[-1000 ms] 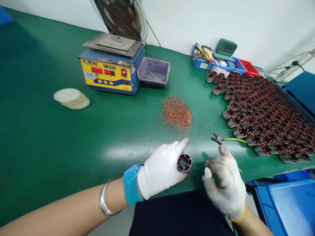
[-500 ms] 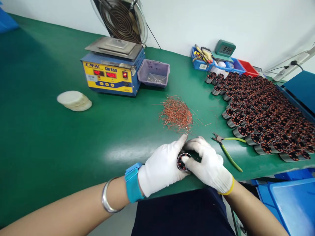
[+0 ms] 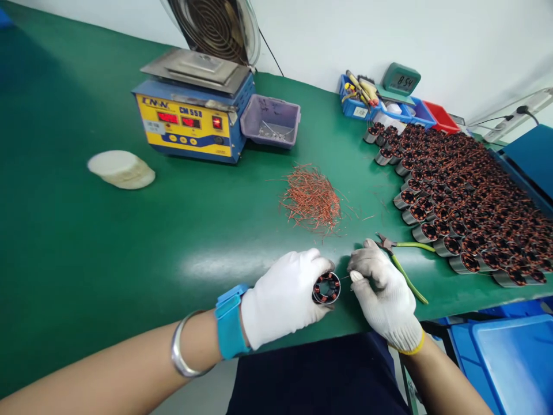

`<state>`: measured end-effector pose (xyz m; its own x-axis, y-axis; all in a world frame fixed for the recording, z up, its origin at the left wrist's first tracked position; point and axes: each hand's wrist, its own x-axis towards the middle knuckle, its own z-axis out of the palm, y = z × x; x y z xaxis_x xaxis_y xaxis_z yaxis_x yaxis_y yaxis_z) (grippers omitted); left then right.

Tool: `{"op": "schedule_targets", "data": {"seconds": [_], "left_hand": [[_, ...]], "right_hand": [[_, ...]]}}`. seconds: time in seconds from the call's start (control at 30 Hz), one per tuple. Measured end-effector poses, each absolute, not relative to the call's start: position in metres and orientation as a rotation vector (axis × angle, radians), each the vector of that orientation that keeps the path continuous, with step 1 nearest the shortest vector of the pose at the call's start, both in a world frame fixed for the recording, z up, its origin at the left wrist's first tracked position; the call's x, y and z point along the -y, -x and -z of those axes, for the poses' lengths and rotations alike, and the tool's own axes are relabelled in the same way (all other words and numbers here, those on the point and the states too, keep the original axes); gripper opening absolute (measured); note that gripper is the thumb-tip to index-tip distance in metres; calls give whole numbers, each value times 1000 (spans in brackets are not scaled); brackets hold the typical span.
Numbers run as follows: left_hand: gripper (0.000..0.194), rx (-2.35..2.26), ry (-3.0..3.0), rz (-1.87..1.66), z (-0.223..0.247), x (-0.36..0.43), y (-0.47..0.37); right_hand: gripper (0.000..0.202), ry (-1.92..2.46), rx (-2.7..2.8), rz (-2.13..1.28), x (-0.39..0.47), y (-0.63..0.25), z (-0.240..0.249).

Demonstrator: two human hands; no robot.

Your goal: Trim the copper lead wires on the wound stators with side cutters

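Note:
My left hand (image 3: 287,297), in a white glove, is wrapped round a round metal stator (image 3: 326,288) with copper windings, its open end facing up. Just to the right, my right hand (image 3: 382,291), also gloved, has thumb and fingers pinched together, apart from the stator. A thin wire seems to show at its fingertips, too small to make out for certain. Beyond the hands lies a loose pile of copper wire pieces (image 3: 311,199). Cutters with green handles (image 3: 404,271) rest open beside my right hand.
Many similar stators (image 3: 462,202) stand in rows at the right. A blue and yellow CM 558 machine (image 3: 194,115) and a purple tray (image 3: 271,121) are at the back. A white round pad (image 3: 121,168) lies left; small bins and a clock (image 3: 401,79) stand behind.
My right hand has moved right, off the stator, and its thumb has come out of the opening. My left hand still holds the stator. The camera view has shifted slightly.

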<state>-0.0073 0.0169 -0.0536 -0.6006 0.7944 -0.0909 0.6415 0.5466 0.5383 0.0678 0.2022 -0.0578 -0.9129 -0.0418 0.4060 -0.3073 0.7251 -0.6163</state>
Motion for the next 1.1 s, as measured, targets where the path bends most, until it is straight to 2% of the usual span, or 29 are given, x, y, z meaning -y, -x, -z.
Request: {"op": "schedule_targets", "data": {"seconds": [0.33,0.43,0.5,0.53,0.6,0.67,0.7,0.73,0.83,0.87,1.03,1.1], "left_hand": [[20,-2486,-1232,-677,52,-17,8],[19,-2463,-1194,-675,51,-19,10],[20,-2438,-1154,-663,52,-19,11],[25,-2438,-1138,-674,53,-18,11],[49,-2466,-1134,-757,56,-15,10],[79,-2478,-1190,-931,59,-11,8],[84,-2462,-1232,-1036,60,-9,6],[78,-2429,-1282,-1123,61,-8,5],[31,-2305,-1412,-1239,62,-8,4],[21,-2278,-1433,-1238,62,-9,4],[16,-2269,-1418,-1159,61,-12,6],[16,-2272,-1429,-1142,62,-12,7]], "right_hand": [[20,-620,2588,-605,-200,-91,59],[18,-505,2635,-705,-203,-91,57],[28,-479,2694,-757,-205,-90,53],[40,-506,2730,-734,-205,-89,51],[55,-574,2784,-599,-205,-88,52],[41,-597,2815,-455,-202,-88,57],[31,-590,2821,-406,-201,-88,61],[25,-577,2825,-374,-199,-87,65],[19,-554,2835,-348,-197,-86,71],[20,-552,2841,-352,-197,-86,70],[29,-624,2894,-444,-198,-83,62],[24,-624,2878,-411,-198,-82,62]]}}
